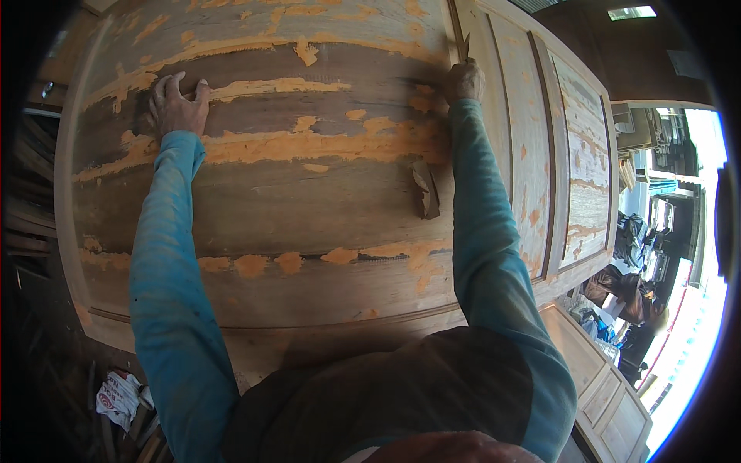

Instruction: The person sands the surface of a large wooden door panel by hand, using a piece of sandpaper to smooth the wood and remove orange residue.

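A large wooden door (309, 204), patched with orange filler, lies in front of me. My left hand (179, 106) rests on its far left part, fingers spread and bent against the wood, holding nothing. Farther right, my right hand (465, 81) is closed at the raised edge between the panel and the frame. From its top sticks a thin, pointed brownish strip (465, 49); its kind is unclear, and most of it is hidden in the fist. A folded, torn piece of brown sandpaper (425, 190) lies on the panel, left of my right forearm.
Narrower framed panels (584, 166) with filler patches continue to the right. Another wooden door (606, 393) leans at the lower right. A white plastic bag (120, 397) lies among wood scraps at lower left. Bags and clutter (629, 293) stand by the bright opening.
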The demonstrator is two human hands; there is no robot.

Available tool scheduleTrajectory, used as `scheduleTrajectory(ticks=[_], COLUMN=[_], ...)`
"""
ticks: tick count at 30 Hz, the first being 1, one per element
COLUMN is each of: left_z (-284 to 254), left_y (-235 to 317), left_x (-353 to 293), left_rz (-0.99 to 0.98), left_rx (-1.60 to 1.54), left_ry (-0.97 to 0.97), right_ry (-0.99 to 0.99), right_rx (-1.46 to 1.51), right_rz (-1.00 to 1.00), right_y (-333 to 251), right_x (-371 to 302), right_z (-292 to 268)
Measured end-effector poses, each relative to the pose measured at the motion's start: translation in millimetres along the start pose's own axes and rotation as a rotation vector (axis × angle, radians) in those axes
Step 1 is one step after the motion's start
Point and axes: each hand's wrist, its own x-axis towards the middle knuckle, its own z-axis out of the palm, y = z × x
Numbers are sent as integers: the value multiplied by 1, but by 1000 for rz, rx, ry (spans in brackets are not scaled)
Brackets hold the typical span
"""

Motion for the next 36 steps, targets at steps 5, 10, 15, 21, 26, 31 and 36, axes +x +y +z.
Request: scheduleTrajectory(ticks=[5, 10, 15, 21, 26, 31, 36], left_z=[-2, 2, 3, -1, -2, -4, -2], left_y=[3, -2, -1, 2, 2, 7, 2], left_x=[-3, -1, -1, -1, 0, -2, 0], left_rz=[1, -17, -8, -20, -25, -28, -7], left_rx=[23, 1, 2, -2, 28, 61, 39], left_ry=[-9, 13, -9, -7, -31, -29, -13], right_ry=[36, 78, 10, -89, -149, -235, -224], right_rx=[3, 46, 20, -153, -270, -414, -333], right_rz=[-27, -14, -48, -101, -141, -115, -130], right_y=[15, 12, 4, 21, 12, 11, 14], right_x=[9, 6, 27, -28, -39, -23, -31], right_z=[7, 10, 4, -25, -43, -40, -44])
